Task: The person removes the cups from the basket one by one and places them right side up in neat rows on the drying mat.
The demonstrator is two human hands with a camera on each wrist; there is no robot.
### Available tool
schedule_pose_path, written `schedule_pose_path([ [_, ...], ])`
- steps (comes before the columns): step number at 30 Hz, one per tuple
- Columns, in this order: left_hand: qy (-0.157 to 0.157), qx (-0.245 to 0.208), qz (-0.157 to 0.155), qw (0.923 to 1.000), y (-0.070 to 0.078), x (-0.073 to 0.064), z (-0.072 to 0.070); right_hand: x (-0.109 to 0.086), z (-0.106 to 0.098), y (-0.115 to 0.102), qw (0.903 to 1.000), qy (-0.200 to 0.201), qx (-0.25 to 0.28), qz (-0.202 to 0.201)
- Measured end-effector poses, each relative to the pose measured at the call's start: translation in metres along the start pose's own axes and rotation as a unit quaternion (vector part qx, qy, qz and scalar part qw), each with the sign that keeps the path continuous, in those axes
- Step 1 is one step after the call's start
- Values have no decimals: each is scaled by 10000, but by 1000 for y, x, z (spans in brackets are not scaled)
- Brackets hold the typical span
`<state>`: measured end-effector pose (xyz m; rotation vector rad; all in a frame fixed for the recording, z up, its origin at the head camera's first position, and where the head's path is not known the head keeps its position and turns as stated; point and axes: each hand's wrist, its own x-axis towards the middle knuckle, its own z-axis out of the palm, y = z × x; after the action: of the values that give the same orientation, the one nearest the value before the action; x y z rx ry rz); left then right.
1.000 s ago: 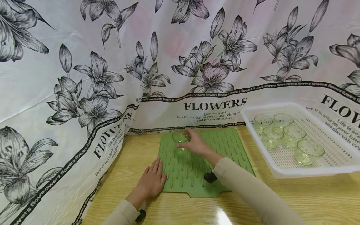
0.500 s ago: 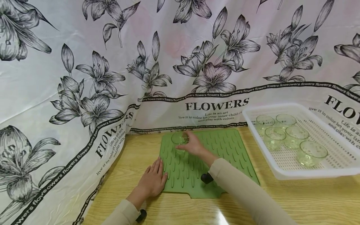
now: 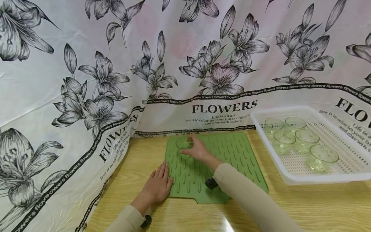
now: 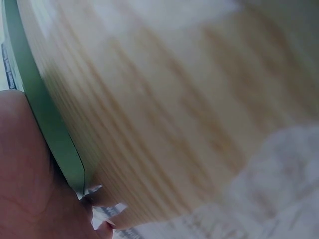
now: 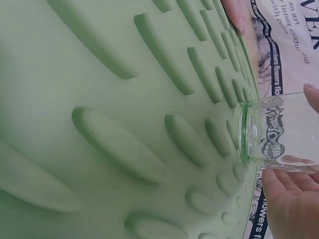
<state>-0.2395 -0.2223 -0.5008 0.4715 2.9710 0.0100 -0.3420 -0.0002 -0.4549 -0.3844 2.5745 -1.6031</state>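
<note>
My right hand [image 3: 198, 149] grips a clear, green-tinted drinking glass [image 3: 182, 143] between thumb and fingers, at the far left part of the green ridged mat [image 3: 220, 167]. In the right wrist view the glass [image 5: 279, 132] has its thick base right at the mat's ridges, with fingers [image 5: 286, 189] along its side. My left hand [image 3: 157, 185] lies flat with fingers straight at the mat's left edge, partly on the wooden table. The left wrist view shows part of that hand [image 4: 30, 169] beside the mat's green edge [image 4: 45, 114].
To the right stands a white perforated plastic basket [image 3: 292, 180] with several matching glasses upright in it, such as the nearest glass [image 3: 321, 158]. A white flower-print cloth [image 3: 162, 117] hangs behind and along the left of the wooden table [image 3: 162, 219].
My right hand has shifted slightly left and toward me over the mat, with the glass lower. The left hand has stayed in place. The head view has turned slightly.
</note>
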Motion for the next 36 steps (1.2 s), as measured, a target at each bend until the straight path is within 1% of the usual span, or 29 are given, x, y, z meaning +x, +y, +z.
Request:
schedule_pose_path([
  [5, 98, 20, 54, 9999, -3, 4, 5, -1, 0, -3, 10000, -53, -52, -43],
  [16, 27, 30, 56, 10000, -1, 5, 6, -3, 1, -1, 9999, -49, -138, 23],
  [21, -15, 16, 47, 10000, 0, 4, 5, -3, 1, 0, 9996, -56, -283, -3],
  [24, -16, 10, 40, 10000, 0, 3, 5, -4, -1, -1, 9995, -84, -311, 20],
  [30, -5, -1, 41, 10000, -2, 4, 6, -5, -7, -4, 9997, -115, -187, 103],
  [36, -30, 80, 7, 10000, -2, 3, 3, -8, -13, -6, 9996, -232, -177, -22],
])
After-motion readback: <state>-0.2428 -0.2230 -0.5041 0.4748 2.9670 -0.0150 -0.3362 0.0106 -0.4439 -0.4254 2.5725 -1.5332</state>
